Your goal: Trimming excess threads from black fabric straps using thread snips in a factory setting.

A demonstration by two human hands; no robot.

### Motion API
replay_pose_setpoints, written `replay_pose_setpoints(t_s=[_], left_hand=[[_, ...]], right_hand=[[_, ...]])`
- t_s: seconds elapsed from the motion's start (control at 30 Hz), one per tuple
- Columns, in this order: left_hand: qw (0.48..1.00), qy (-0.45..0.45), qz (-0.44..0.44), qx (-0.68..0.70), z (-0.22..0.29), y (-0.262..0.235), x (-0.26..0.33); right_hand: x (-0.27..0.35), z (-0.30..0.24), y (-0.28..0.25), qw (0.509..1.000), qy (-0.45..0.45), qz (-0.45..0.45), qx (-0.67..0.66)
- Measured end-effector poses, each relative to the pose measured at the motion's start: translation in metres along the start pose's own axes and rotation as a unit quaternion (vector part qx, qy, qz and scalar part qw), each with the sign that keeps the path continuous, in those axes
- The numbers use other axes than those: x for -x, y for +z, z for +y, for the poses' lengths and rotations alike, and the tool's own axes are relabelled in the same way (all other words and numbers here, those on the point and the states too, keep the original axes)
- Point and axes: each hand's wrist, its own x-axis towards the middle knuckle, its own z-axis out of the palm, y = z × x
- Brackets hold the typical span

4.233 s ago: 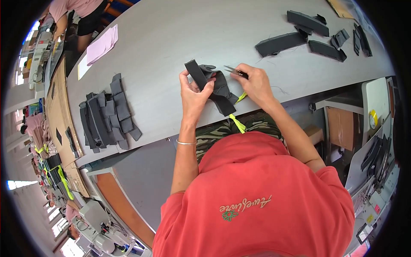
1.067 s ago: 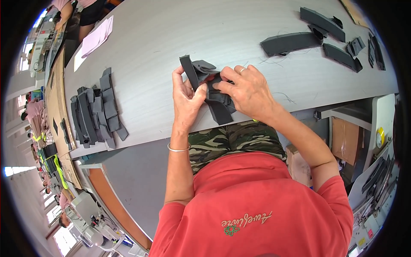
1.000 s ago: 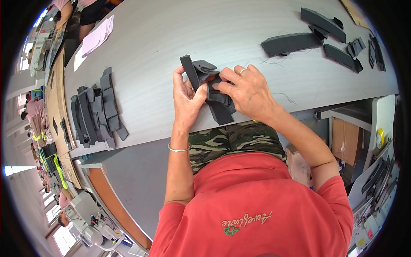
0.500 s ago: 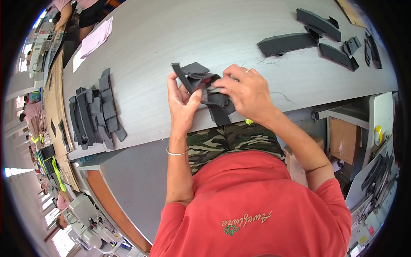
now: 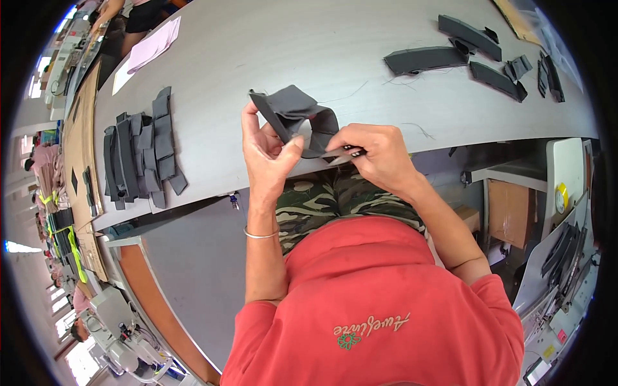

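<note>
Over the near edge of the table (image 5: pixel 219 71), in front of your body: cloth (image 5: pixel 291 101), dark grey, folded, up between your two hands. Your left hand (image 5: pixel 270 148) is clamped on it. Thumb lies on the near side, fingers wrap the left end and partly vanish behind it, so the full hold cannot be told. A stiff strip of the cloth slants up leftward past your thumb; the rest loops round to the right, gaping, with a pale patch showing inside. Whether its underside meets the tabletop, cannot tell.

Your right hand (image 5: pixel 384 156) is curled tight round snips (image 5: pixel 355 152), dark handle in the fist, blades pointing left at the cloth's lower right edge. Blades overlap that edge in view; whether they bite, or merely pass in front, cannot tell.

Bangle (image 5: pixel 261 235) on your left wrist. Well to the left, on the table, a pile (image 5: pixel 165 138) of like grey pieces, ranked side by side. Beyond it, pink paper (image 5: pixel 154 45). Far right, several dark strips (image 5: pixel 427 61) lie scattered. Loose thread (image 5: pixel 418 130) curls on the tabletop, just beyond your right hand.
</note>
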Motion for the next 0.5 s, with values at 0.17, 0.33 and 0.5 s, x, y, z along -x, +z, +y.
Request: replay_pose_setpoints(t_s=[0.17,0.33,0.5], left_hand=[[0.999,0.026,0.046,0.013,0.008,-0.004,0.007],[0.995,0.071,0.037,0.057,0.013,-0.006,0.012],[0.996,0.075,0.031,0.04,0.02,-0.004,0.021]], right_hand=[[0.019,-0.008,-0.021,0.928,0.063,-0.064,-0.363],[0.028,-0.01,-0.013,0.958,0.129,-0.012,-0.255],[0.024,-0.032,0.005,0.99,-0.066,0.092,0.087]])
